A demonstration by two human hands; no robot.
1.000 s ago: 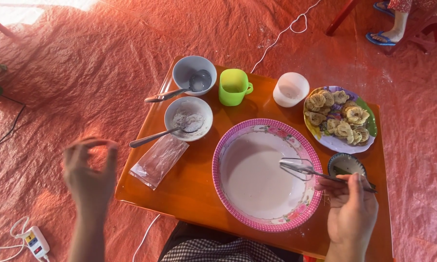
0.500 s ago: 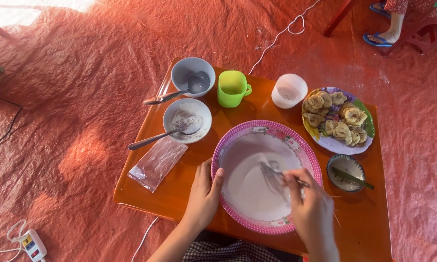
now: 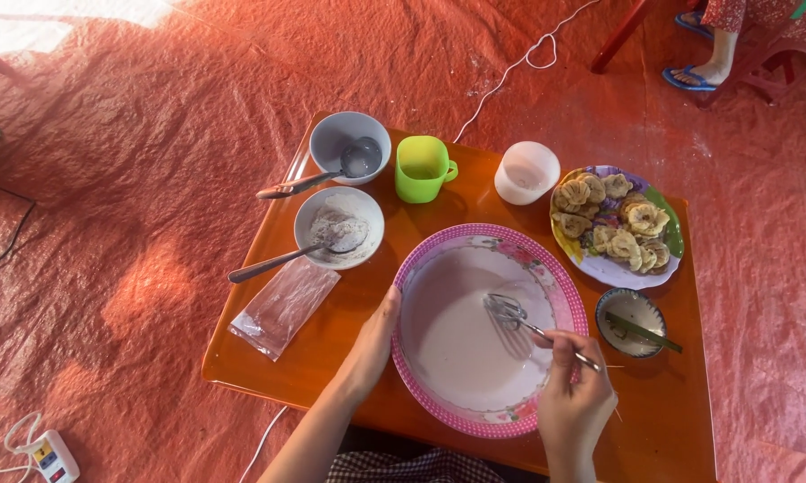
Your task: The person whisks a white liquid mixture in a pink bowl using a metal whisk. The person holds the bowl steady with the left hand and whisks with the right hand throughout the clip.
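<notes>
Over at the left edge of the orange table [image 3: 242, 371] a clear plastic bag [image 3: 282, 306] lies flat near the corner, and it looks light enough that a sweep of the forearm could carry it off onto the red tarp [image 3: 108, 179]. Behind it stand two white bowls with spoons in them, one bowl [image 3: 339, 227] holding a greyish paste, its spoon handle [image 3: 264, 266] sticking out toward the bag — a knock on that handle could tip paste onto the tabletop. The left hand [image 3: 373, 344] lies open, fingers together, pressed against the outer wall of the big pink-rimmed basin [image 3: 491, 329], which sits in the middle of the table just in front of the person and holds thin white batter. The right hand [image 3: 571, 398] is closed round the handle of a small wire whisk [image 3: 510, 313], whose head dips into the liquid. The batter looks runny and the basin shallow — brisk beating could slop it over the rim, and if the steadying palm slips, the basin may skid. Further right, a small dish [image 3: 631, 322] with a green strip lies close by the whisking elbow, and the plate of fried pieces [image 3: 613, 225] could catch splashes.
</notes>
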